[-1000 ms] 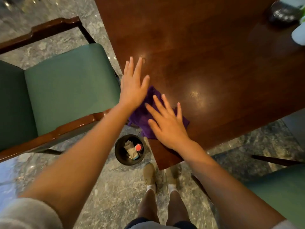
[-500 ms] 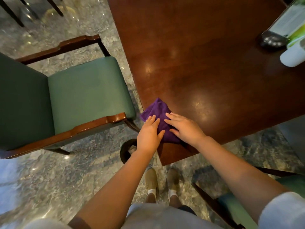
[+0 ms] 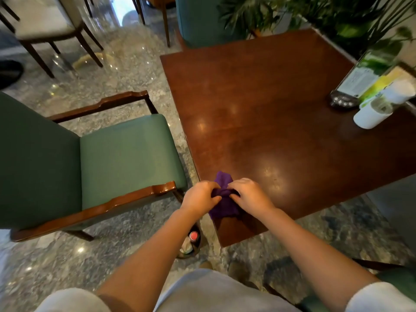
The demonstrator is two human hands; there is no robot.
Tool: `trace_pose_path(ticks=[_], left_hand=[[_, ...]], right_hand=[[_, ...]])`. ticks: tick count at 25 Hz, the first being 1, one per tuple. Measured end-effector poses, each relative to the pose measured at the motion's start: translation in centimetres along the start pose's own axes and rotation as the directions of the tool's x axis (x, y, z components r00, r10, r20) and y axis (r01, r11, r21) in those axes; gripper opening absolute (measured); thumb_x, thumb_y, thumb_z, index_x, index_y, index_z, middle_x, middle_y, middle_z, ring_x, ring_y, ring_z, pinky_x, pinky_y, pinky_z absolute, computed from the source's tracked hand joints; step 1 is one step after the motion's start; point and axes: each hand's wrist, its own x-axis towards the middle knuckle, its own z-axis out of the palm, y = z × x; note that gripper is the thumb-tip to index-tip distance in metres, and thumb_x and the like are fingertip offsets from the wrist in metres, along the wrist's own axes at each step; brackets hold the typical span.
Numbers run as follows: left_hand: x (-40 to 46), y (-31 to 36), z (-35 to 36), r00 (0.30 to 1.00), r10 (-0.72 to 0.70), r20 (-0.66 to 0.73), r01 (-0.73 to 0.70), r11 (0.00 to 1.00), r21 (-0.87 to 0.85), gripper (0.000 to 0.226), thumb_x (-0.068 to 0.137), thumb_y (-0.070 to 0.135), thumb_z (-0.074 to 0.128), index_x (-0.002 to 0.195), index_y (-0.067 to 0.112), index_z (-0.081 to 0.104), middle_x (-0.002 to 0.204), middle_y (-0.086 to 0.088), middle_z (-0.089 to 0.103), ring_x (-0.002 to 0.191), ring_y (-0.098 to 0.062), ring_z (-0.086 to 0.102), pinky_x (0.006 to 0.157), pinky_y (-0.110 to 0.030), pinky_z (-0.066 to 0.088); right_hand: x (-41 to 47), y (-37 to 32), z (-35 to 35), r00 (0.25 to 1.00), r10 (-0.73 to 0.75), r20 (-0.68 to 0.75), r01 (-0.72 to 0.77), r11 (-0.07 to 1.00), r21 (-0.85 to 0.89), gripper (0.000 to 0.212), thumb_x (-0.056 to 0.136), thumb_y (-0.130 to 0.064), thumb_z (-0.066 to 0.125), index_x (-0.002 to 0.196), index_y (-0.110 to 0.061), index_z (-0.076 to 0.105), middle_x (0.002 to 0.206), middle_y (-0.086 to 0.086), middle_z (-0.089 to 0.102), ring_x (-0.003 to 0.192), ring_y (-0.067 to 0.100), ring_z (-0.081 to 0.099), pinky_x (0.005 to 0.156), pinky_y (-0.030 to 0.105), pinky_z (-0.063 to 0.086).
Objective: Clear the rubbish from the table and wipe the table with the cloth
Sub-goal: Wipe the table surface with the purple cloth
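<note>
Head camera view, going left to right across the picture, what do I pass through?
Green padded chair with wooden arms → left hand → bunched purple cloth → right hand → bare polished brown wooden table → white cylindrical container near the table's far right edge.

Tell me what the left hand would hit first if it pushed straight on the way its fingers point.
The purple cloth, which the left hand already pinches, then almost at once the right hand facing it.
</note>
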Motion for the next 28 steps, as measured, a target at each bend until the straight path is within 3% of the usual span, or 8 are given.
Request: trace_pose_path(ticks=[7, 10, 13, 18, 25, 28], left_hand=[[2.4, 1.5, -5.9, 0.958, 0.177, -0.225, -0.182, 0.983, -0.001, 0.028, 0.084, 0.021, 0.063, 0.112, 0.019, 0.063, 0.107, 0.000, 0.064, 0.100, -0.017, 0.056, 0.082, -0.030, 0.048], [4.1, 2.1, -7.5, 0.923, 0.257, -0.287, -0.253, 0.966, 0.052, 0.034, 0.081, 0.014, 0.063, 0.115, 0.015, 0.061, 0.109, -0.003, 0.062, 0.103, -0.018, 0.054, 0.085, -0.026, 0.044], [6.3, 2.7, -8.1, 0.883, 0.292, -0.368, -0.265, 0.956, 0.124, 0.036, 0.080, 0.009, 0.065, 0.116, 0.011, 0.060, 0.110, -0.006, 0.062, 0.102, -0.021, 0.056, 0.084, -0.031, 0.048], [10.6, 5.3, -8.5, 0.865, 0.149, -0.480, -0.076, 0.983, 0.168, 0.035, 0.081, 0.010, 0.065, 0.116, 0.012, 0.060, 0.114, -0.006, 0.062, 0.105, -0.024, 0.056, 0.082, -0.035, 0.049], [15.4, 6.3, -10.6, 0.835, -0.157, -0.528, 0.175, 0.984, -0.017, 0.029, 0.085, 0.010, 0.058, 0.113, 0.014, 0.060, 0.111, -0.003, 0.061, 0.105, -0.020, 0.054, 0.080, -0.041, 0.050], [17.5, 4.9, -12.2, 0.820, -0.217, -0.530, 0.234, 0.972, -0.036, 0.025, 0.084, 0.009, 0.058, 0.108, 0.013, 0.061, 0.107, -0.003, 0.061, 0.101, -0.019, 0.056, 0.078, -0.041, 0.050]], right_hand=[[4.0, -0.7, -6.1, 0.965, -0.129, -0.229, 0.117, 0.991, -0.068, 0.021, 0.076, -0.010, 0.067, 0.097, -0.016, 0.067, 0.095, 0.002, 0.070, 0.096, 0.023, 0.059, 0.077, 0.039, 0.054], [6.5, 0.0, -8.6, 0.941, -0.208, -0.267, 0.195, 0.978, -0.077, 0.025, 0.073, -0.004, 0.066, 0.096, -0.014, 0.067, 0.095, 0.003, 0.071, 0.096, 0.024, 0.059, 0.078, 0.039, 0.054], [9.3, 1.8, -10.6, 0.919, -0.300, -0.255, 0.296, 0.954, -0.051, 0.027, 0.072, 0.003, 0.063, 0.096, -0.009, 0.067, 0.095, 0.006, 0.071, 0.096, 0.028, 0.059, 0.081, 0.041, 0.053], [15.0, 5.9, -13.6, 0.889, -0.432, -0.149, 0.430, 0.902, -0.050, 0.027, 0.077, 0.001, 0.059, 0.101, -0.009, 0.067, 0.101, 0.005, 0.071, 0.103, 0.026, 0.057, 0.084, 0.042, 0.052], [22.8, 7.9, -16.3, 0.844, -0.536, -0.021, 0.533, 0.842, -0.080, 0.025, 0.084, -0.009, 0.052, 0.105, -0.013, 0.065, 0.105, 0.003, 0.068, 0.108, 0.021, 0.053, 0.088, 0.036, 0.047], [26.1, 7.3, -16.2, 0.837, -0.547, -0.007, 0.546, 0.837, -0.041, 0.026, 0.084, -0.007, 0.051, 0.105, -0.014, 0.065, 0.105, 0.004, 0.068, 0.106, 0.023, 0.053, 0.088, 0.038, 0.047]])
